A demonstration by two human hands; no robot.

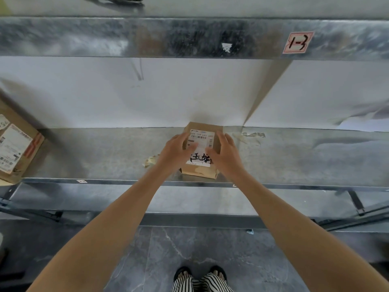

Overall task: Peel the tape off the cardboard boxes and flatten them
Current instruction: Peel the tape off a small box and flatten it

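Box (201, 150) sits centre-view on the shelf (105, 154). Our left hand (177, 149) at its 9 o'clock and right hand (224, 153) at 3 lie flat-fingered on top, gripping nothing. We judge: steady one side, lift a tape edge slowly.

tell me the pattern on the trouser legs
Black and white stripes on the trouser legs, clearest in the head view.

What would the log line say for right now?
box: unflattened, on metal shelf | left hand: rests on its label | right hand: rests on its top, right side
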